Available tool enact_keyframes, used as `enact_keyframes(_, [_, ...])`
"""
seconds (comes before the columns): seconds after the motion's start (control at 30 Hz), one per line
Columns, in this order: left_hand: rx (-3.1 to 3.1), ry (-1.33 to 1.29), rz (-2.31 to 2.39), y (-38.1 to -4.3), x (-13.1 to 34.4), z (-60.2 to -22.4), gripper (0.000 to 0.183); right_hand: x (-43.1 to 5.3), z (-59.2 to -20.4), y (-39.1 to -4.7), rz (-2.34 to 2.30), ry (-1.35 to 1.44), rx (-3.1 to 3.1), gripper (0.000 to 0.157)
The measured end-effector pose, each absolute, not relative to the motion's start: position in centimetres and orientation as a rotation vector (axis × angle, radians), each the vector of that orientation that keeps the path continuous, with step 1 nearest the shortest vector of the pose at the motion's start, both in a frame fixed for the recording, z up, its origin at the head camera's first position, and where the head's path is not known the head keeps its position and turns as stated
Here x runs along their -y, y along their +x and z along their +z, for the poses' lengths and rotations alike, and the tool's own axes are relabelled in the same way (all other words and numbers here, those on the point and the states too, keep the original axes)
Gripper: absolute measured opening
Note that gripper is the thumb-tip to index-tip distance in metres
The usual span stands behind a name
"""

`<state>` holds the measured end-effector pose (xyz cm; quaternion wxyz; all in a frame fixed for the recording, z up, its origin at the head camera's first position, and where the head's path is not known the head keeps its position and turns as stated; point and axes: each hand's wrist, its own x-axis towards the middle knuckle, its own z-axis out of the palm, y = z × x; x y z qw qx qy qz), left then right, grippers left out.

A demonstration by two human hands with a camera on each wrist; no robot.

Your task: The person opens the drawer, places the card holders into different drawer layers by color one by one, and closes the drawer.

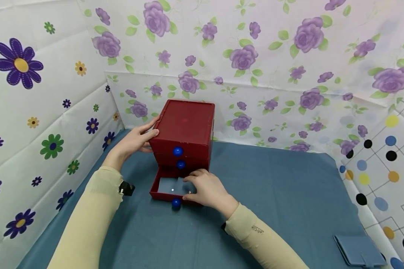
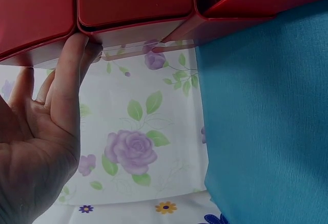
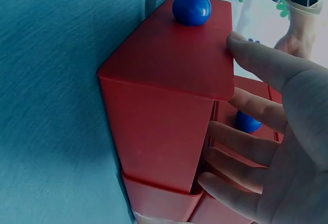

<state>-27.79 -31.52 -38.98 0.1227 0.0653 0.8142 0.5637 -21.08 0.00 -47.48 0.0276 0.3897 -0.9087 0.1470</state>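
Observation:
A red chest of drawers [image 1: 186, 121] with round blue knobs stands on the cloth, its bottom drawer [image 1: 156, 189] pulled out. My left hand [image 1: 134, 144] rests against the chest's left side, thumb at the top edge, fingers stretched along the side [image 2: 56, 90]. Two flat grey-blue pieces with small shiny studs, a left one [image 1: 166, 185] and a right one [image 1: 181, 185], lie in the drawer. Over the drawer's right part is my right hand [image 1: 210, 189], partly covering the right piece. Its thumb [image 3: 256, 55] is at the front panel's upper edge, and its fingers reach loosely over the side wall.
A grey-blue wallet with a strap [image 1: 360, 251] lies at the right front of the blue cloth [image 1: 272, 194]. Flowered sheets [image 1: 272, 74] hang behind and to the left, and a dotted sheet [image 1: 390, 168] stands on the right. The drawer's blue knob [image 1: 176, 204] sticks out in front.

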Motion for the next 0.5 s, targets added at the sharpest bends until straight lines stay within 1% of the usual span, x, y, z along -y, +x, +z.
enact_keyframes(0.27, [-2.369, 0.186, 1.652, -27.7, 31.5, -38.9, 0.069, -1.2, -47.5, -21.2, 0.485, 1.25, 2.791, 0.05])
enact_keyframes(0.5, [-2.372, 0.189, 1.647, -27.7, 31.4, -38.9, 0.07, -4.3, -47.3, -21.9, 0.57, 1.316, 2.705, 0.046])
